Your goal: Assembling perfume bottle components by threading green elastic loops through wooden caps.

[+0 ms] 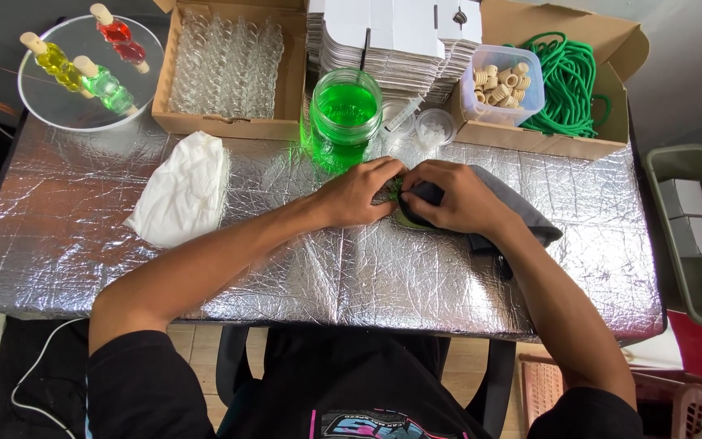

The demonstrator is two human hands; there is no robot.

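My left hand [361, 193] and my right hand [453, 197] meet over the middle of the foil-covered table [327, 268]. Between them sits a small green object [397, 203], mostly hidden by the fingers; its shape is unclear. My right hand presses a dark grey cloth [522, 213] onto it. My left hand's fingers curl around its left side. Just behind the hands stands a glass jar of green liquid [344, 116].
A white cloth [183, 189] lies at left. A cardboard box of clear glass bottles [227, 69], stacked white cartons [396, 36], a tub of wooden corks [503, 84] and green cord [570, 81] line the back. A round tray [58, 97] holds three coloured bottles. A grey bin [696, 236] stands right.
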